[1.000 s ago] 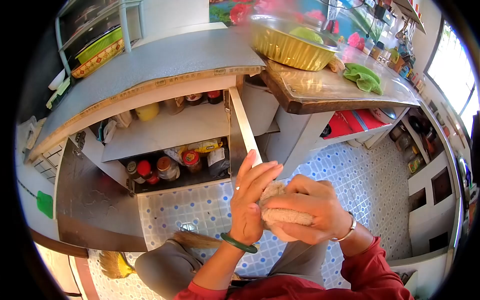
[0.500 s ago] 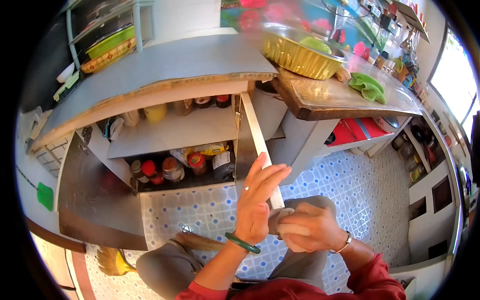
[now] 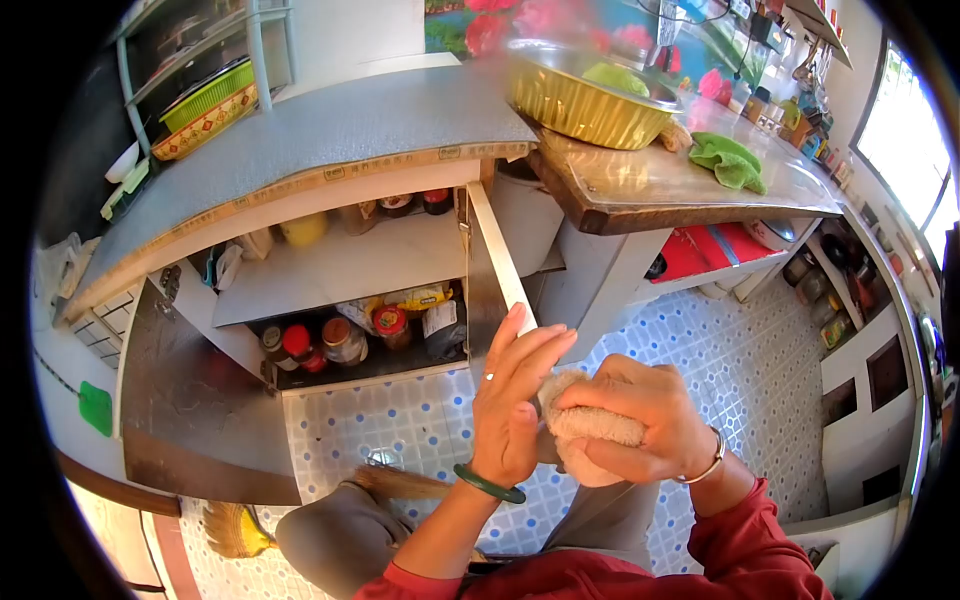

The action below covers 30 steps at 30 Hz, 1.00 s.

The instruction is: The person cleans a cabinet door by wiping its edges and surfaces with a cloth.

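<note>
My right hand (image 3: 640,425) is closed around a bunched beige cloth (image 3: 598,428), held against the near end of the open right cabinet door (image 3: 503,255). My left hand (image 3: 512,405) lies along that door's edge with its fingers stretched out, the palm against the inner side. A ring and a green bangle show on the left arm, a metal bracelet on the right wrist. Behind the door is the open cabinet, where several lidded jars (image 3: 391,325) and packets stand on the lower level beneath a pale shelf (image 3: 350,262).
The left cabinet door (image 3: 195,390) hangs open. A gold basin (image 3: 590,100) and a green cloth (image 3: 728,160) sit on the wooden worktop (image 3: 640,195) above. Brooms (image 3: 235,530) lie by my knees on the patterned tile floor (image 3: 425,420).
My right hand has risen with the cloth, from beside the door's lower end up along its edge. The left hand stays on the door. The view has shifted slightly.
</note>
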Motion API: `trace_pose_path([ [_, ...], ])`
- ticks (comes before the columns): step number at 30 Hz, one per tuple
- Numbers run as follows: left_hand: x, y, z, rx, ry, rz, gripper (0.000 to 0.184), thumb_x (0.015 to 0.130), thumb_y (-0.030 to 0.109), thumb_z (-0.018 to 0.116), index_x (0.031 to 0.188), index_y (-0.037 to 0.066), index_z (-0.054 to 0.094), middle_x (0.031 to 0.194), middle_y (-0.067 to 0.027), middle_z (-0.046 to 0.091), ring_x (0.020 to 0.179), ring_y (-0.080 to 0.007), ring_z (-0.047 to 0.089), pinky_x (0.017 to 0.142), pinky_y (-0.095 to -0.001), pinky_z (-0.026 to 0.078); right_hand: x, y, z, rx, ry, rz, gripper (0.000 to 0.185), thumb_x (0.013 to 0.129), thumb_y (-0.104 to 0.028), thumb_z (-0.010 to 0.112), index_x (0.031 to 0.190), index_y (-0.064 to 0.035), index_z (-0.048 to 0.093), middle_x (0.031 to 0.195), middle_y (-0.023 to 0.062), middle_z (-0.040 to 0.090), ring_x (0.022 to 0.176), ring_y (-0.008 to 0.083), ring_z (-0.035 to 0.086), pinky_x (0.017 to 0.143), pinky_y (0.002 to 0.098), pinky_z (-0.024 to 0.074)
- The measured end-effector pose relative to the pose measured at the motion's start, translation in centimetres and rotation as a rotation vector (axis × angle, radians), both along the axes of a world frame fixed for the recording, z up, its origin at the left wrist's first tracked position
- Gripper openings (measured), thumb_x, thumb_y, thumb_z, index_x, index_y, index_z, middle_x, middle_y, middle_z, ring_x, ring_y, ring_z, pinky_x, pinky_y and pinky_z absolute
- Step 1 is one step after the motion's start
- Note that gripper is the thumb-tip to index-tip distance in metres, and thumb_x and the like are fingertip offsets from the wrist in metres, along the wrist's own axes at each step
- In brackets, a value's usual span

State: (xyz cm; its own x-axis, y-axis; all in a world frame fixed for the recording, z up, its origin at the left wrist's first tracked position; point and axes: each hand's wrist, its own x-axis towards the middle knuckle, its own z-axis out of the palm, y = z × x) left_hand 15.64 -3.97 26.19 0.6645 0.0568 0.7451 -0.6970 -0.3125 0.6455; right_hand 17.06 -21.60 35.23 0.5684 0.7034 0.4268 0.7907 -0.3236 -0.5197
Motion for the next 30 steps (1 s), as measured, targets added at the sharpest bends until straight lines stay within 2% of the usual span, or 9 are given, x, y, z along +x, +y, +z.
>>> trace_pose_path([
  [5,-0.1,0.2,0.2,-0.001,0.001,0.005,0.072,0.103,0.050,0.014,0.129,0.001,0.061,0.130,-0.0179,0.059,0.137,-0.0422,0.039,0.114,-0.0482,0.028,-0.7,-0.3,-0.3,-0.016,-0.047,-0.052,0.033,0.070,-0.019,0.074,0.102,-0.0200,0.071,0.080,0.0036,0.060,0.060,0.0247,0.061,0.051,0.0352,0.0479],
  [7,-0.3,0.3,0.2,-0.029,0.012,0.004,0.072,0.103,0.051,0.015,0.129,0.001,0.061,0.130,-0.0179,0.059,0.137,-0.0423,0.038,0.114,-0.0477,0.029,-0.2,-0.6,-2.4,-0.192,-0.209,0.144,0.028,0.070,-0.018,0.073,0.098,-0.0202,0.071,0.081,0.0022,0.061,0.059,0.0212,0.059,0.050,0.0347,0.0472],
  [9,-0.1,0.4,0.0,-0.035,0.003,-0.009,0.073,0.103,0.051,0.016,0.128,0.001,0.061,0.130,-0.0178,0.059,0.137,-0.0424,0.038,0.114,-0.0479,0.028,-0.3,-1.0,-3.5,-0.300,-0.220,0.139,0.022,0.069,-0.016,0.071,0.091,-0.0189,0.070,0.081,0.0012,0.062,0.059,0.0182,0.058,0.049,0.0340,0.0462],
  [12,-0.2,0.3,-0.2,-0.043,0.019,-0.011,0.073,0.102,0.052,0.016,0.128,0.001,0.061,0.130,-0.0177,0.059,0.137,-0.0426,0.038,0.114,-0.0482,0.028,-0.3,-2.1,-2.8,0.084,0.070,0.065,0.025,0.072,-0.016,0.072,0.096,-0.0124,0.074,0.083,0.0082,0.063,0.063,0.0233,0.062,0.051,0.0328,0.0472],
  [15,0.0,0.0,-0.2,-0.013,0.005,-0.008,0.072,0.102,0.052,0.017,0.128,0.001,0.061,0.130,-0.0176,0.059,0.137,-0.0425,0.038,0.114,-0.0485,0.028,-1.0,-1.2,0.1,0.139,0.033,0.025,0.030,0.072,-0.017,0.073,0.102,-0.0112,0.074,0.085,0.0110,0.064,0.065,0.0258,0.063,0.052,0.0323,0.0479],
  [22,-0.1,0.3,0.0,-0.010,0.013,-0.011,0.072,0.103,0.051,0.016,0.128,0.001,0.062,0.129,-0.0179,0.059,0.137,-0.0429,0.038,0.113,-0.0488,0.028,-0.7,0.9,0.7,-0.045,-0.179,-0.010,0.028,0.072,-0.017,0.074,0.100,-0.0189,0.069,0.073,0.0028,0.053,0.054,0.0215,0.054,0.045,0.0332,0.0439],
  [25,0.0,-0.1,0.1,0.012,0.004,0.009,0.072,0.103,0.051,0.016,0.128,0.001,0.062,0.129,-0.0179,0.059,0.137,-0.0426,0.039,0.113,-0.0480,0.029,-1.3,0.2,1.3,-0.109,-0.102,-0.034,0.027,0.072,-0.015,0.073,0.098,-0.0192,0.069,0.075,0.0020,0.056,0.058,0.0211,0.056,0.046,0.0341,0.0447],
  [28,-0.2,0.3,0.1,-0.044,0.000,0.034,0.073,0.103,0.051,0.015,0.128,0.001,0.061,0.129,-0.0180,0.060,0.137,-0.0422,0.039,0.113,-0.0475,0.030,-1.1,-0.7,-4.5,-0.283,-0.180,0.187,0.025,0.072,-0.013,0.072,0.097,-0.0194,0.070,0.078,0.0017,0.058,0.062,0.0213,0.057,0.048,0.0345,0.0458],
  [30,-0.2,0.5,0.0,-0.026,-0.003,-0.006,0.074,0.103,0.051,0.014,0.128,0.000,0.062,0.128,-0.0181,0.060,0.137,-0.0419,0.039,0.113,-0.0470,0.030,-0.5,-1.5,-4.6,-0.199,-0.123,0.193,0.025,0.073,-0.013,0.072,0.097,-0.0172,0.071,0.080,0.0036,0.060,0.064,0.0214,0.058,0.050,0.0342,0.0462],
])
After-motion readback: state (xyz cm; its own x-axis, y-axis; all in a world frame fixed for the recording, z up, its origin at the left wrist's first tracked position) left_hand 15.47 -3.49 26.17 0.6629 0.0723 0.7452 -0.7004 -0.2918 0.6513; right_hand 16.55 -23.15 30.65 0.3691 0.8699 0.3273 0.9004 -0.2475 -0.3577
